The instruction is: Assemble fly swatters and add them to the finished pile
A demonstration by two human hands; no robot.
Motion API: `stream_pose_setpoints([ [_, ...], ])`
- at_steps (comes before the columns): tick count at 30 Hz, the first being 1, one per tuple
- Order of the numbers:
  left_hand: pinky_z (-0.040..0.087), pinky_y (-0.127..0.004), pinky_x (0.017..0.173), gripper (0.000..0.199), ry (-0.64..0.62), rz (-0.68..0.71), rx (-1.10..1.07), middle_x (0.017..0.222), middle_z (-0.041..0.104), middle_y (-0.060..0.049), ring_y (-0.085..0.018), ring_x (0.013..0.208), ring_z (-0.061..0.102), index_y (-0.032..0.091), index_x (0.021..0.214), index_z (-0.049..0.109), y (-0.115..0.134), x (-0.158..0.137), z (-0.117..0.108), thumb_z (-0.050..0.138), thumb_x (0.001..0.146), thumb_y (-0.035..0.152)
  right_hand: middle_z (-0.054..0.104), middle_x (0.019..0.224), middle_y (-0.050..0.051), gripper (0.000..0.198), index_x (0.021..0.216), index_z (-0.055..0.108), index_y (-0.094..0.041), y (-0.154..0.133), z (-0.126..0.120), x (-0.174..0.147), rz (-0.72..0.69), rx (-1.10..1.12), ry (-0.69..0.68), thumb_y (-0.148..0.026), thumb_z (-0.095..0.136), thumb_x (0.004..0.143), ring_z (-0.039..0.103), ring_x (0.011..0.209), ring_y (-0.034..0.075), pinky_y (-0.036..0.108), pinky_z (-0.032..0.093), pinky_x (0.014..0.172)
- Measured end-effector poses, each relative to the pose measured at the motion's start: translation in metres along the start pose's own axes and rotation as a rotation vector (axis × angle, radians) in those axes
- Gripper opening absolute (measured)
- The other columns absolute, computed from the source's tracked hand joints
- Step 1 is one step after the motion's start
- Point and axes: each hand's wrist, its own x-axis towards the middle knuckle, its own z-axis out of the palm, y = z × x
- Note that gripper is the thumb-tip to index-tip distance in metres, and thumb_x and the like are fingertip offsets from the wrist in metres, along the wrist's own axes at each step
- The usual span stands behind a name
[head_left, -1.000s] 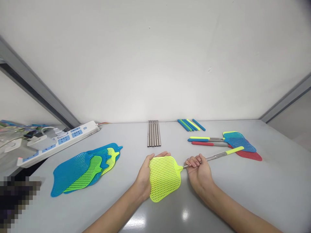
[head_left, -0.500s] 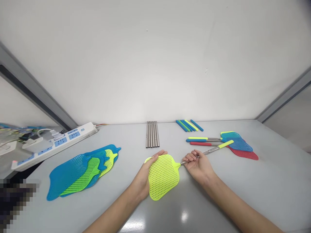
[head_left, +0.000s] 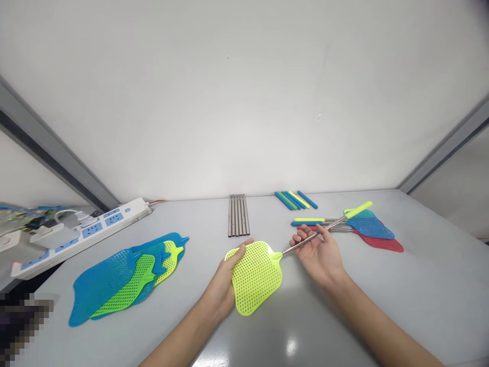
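Note:
A yellow-green fly swatter [head_left: 256, 278] is held up over the table, its metal rod slanting up to the right and ending in a yellow grip. My left hand [head_left: 225, 285] is closed on the left edge of its perforated head, thumb on top, other fingers mostly behind. My right hand [head_left: 319, 252] loosely holds the rod, which lies across the curled fingers with the thumb beside it. Behind the rod and grip lie several finished swatters with blue [head_left: 370, 224] and red [head_left: 382, 243] heads, partly hidden by my right hand.
On the left lies an overlapping pile of blue, green and yellow swatter heads [head_left: 101, 278]. A row of metal rods [head_left: 238, 215] lies at the back middle, with several coloured grips [head_left: 292, 200] to its right. A white power strip [head_left: 130, 211] with plugs runs along the left edge.
My right hand has loosened and shifted slightly right along the rod, its thumb now raised. The rod's grip end has swung upward. My left hand keeps hold of the head.

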Motion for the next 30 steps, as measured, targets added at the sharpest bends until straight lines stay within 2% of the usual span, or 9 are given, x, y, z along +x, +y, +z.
stream_pose_setpoints([
  [5,0.042,-0.033,0.081,0.036,-0.017,0.016,0.014,0.104,0.056,-0.01,-0.023,0.093,0.053,0.019,0.106,0.053,0.0,-0.001,0.001,0.054,0.073,0.03,0.039,0.059,-0.001,0.02,0.069,0.047,-0.014,-0.008,-0.003,0.008,-0.021,0.006,0.043,-0.032,0.04,0.074,0.041,0.052,0.01,0.026,0.04,0.051],
  [14,0.04,-0.037,0.083,0.038,-0.023,-0.011,-0.005,0.109,0.053,-0.01,-0.025,0.097,0.051,0.019,0.108,0.051,0.001,-0.001,-0.001,0.054,0.072,0.033,0.032,0.057,-0.004,0.02,0.067,0.042,-0.015,-0.03,-0.006,0.018,-0.228,-0.003,0.078,-0.029,0.033,0.079,0.036,0.047,0.008,0.023,0.038,0.046],
  [19,0.043,-0.038,0.079,0.037,0.021,0.003,0.001,0.105,0.055,-0.01,-0.026,0.092,0.054,0.019,0.105,0.053,0.002,-0.002,0.0,0.055,0.071,0.033,0.034,0.06,-0.002,0.021,0.075,0.044,-0.015,-0.034,-0.009,0.021,-0.355,0.009,0.106,-0.027,0.028,0.081,0.036,0.047,0.008,0.023,0.037,0.044],
  [24,0.044,-0.038,0.076,0.036,0.048,0.021,-0.004,0.101,0.056,-0.011,-0.026,0.089,0.055,0.017,0.103,0.054,0.005,-0.002,0.003,0.055,0.07,0.032,0.036,0.06,-0.002,0.022,0.084,0.045,-0.015,-0.036,-0.011,0.025,-0.34,0.01,0.119,-0.018,0.023,0.083,0.037,0.047,0.008,0.023,0.038,0.044],
  [30,0.045,-0.037,0.074,0.035,0.045,0.026,0.007,0.099,0.057,-0.011,-0.025,0.086,0.056,0.017,0.102,0.054,0.003,-0.003,0.004,0.055,0.071,0.032,0.024,0.05,-0.007,0.023,0.074,0.043,-0.017,-0.036,-0.014,0.028,-0.319,0.065,0.136,-0.024,0.024,0.085,0.026,0.038,0.006,0.018,0.03,0.036],
])
